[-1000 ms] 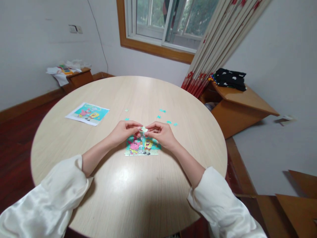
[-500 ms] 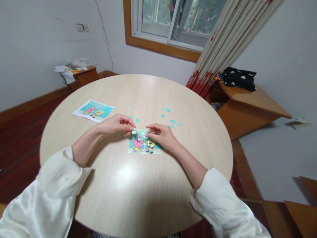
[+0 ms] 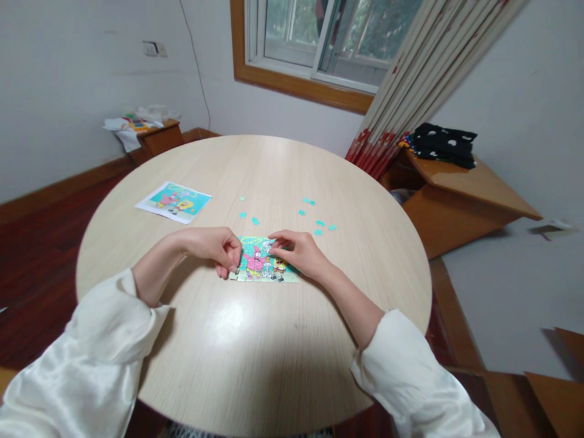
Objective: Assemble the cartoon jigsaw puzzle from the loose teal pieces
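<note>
A partly assembled jigsaw puzzle (image 3: pixel 256 261) with pink and yellow cartoon figures on a turquoise ground lies in front of me. At its lower left corner, my left hand (image 3: pixel 219 250) pinches a small pale puzzle piece (image 3: pixel 234 275), mostly covered by the fingertips. My right hand (image 3: pixel 298 250) hovers over or rests on the puzzle's upper right part and hides it. Its thumb and forefinger are apart, with nothing visible between them. Beyond the puzzle lie several loose turquoise pieces (image 3: pixel 320 223).
The round wooden table (image 3: pixel 255 340) carries a printed reference picture (image 3: pixel 176 202) at the far left. One pale loose piece (image 3: pixel 242 198) lies farther back. A wooden cabinet (image 3: pixel 474 194) with black cloth on it stands to the right, beside a curtain (image 3: pixel 429 67).
My left hand has moved from the puzzle's upper left edge down to its lower left corner with the piece. My right hand has stayed nearly in place.
</note>
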A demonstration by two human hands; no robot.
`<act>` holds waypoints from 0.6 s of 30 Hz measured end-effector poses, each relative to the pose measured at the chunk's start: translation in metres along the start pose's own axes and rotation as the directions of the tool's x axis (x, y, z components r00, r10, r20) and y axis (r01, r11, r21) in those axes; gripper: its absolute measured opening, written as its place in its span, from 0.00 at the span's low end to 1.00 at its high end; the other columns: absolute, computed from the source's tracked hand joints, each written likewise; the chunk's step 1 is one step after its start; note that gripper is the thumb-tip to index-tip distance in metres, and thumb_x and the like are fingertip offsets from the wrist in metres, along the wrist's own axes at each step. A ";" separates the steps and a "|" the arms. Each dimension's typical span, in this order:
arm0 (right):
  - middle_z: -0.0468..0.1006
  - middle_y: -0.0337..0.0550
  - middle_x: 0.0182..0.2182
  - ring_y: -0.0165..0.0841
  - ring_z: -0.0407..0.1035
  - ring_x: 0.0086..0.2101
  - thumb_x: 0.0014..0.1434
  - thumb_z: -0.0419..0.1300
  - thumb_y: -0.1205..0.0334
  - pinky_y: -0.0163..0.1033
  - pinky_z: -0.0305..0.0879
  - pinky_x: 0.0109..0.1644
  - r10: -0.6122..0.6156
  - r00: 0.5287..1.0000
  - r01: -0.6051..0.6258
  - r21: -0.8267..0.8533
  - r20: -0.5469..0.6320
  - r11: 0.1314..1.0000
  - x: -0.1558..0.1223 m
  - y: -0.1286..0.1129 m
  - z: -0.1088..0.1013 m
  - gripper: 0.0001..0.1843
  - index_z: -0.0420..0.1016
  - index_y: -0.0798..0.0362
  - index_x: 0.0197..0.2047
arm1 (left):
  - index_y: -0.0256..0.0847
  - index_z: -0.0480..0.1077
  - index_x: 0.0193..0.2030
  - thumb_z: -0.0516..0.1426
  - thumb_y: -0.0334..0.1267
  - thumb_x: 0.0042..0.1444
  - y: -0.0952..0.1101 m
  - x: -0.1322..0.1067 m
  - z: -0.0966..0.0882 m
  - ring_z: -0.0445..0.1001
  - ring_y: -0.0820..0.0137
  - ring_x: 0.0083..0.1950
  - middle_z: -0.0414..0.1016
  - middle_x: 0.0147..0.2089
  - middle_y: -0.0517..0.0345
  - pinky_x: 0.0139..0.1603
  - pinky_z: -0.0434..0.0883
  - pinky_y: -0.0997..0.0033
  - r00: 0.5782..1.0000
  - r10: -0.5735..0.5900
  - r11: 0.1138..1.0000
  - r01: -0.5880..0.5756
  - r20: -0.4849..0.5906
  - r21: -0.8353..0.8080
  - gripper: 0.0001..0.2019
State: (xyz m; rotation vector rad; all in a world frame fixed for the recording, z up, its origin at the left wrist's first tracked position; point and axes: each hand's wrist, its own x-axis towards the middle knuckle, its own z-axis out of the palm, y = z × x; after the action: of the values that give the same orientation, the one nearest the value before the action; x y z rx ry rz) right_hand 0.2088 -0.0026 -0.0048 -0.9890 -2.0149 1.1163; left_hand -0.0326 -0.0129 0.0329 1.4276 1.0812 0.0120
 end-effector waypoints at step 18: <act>0.77 0.44 0.35 0.32 0.70 0.37 0.49 0.68 0.65 0.39 0.66 0.44 -0.105 0.978 0.135 -0.164 0.178 0.977 -0.001 -0.005 -0.001 0.13 0.79 0.54 0.40 | 0.41 0.67 0.20 0.64 0.37 0.38 0.005 0.000 0.004 0.69 0.72 0.19 0.71 0.17 0.61 0.22 0.62 0.74 0.999 -0.022 0.996 0.024 -0.026 0.087 0.09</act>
State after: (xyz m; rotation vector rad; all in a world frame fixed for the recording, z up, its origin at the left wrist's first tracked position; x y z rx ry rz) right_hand 0.2083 -0.0045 0.0000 -0.8683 -2.3095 0.9995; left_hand -0.0276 -0.0153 0.0360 1.4968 1.1299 -0.0345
